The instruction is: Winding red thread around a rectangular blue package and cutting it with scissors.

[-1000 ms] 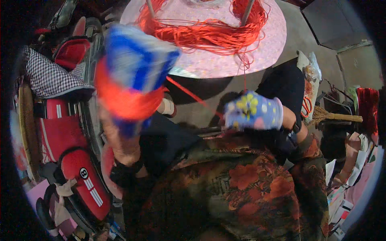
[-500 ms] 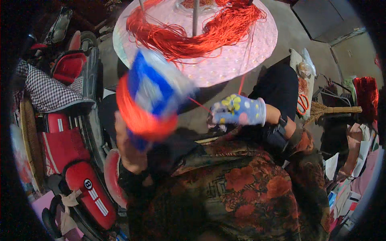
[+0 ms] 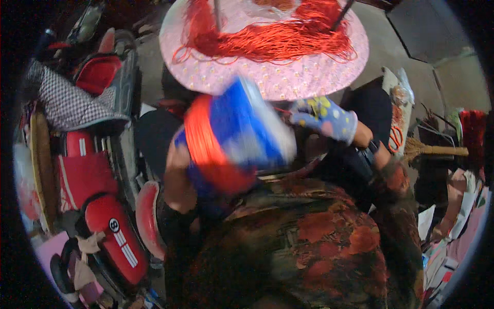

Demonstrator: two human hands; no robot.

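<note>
My left hand [image 3: 177,175] grips a blue spool [image 3: 242,126] wound with orange cord [image 3: 203,139], held up close in front of me and blurred. My right hand [image 3: 324,117], in a blue glove with yellow and pink dots, is closed just right of the spool; a thin orange strand seems to run by it, too blurred to tell if it is pinched. Beyond both hands a round pink patterned table [image 3: 288,80] carries a loose heap of the same orange cord [image 3: 272,38] around two upright rods.
A red motorbike [image 3: 98,206] with a checked cloth [image 3: 67,103] over it stands at my left. A straw broom [image 3: 432,150] and red bristles lie at the right, with papers and bags [image 3: 453,216] near the lower right. Grey floor lies beyond the table.
The spool in my left hand has swung right and turned, coming nearer my gloved right hand. My view has shifted, so the table sits more to the right.
</note>
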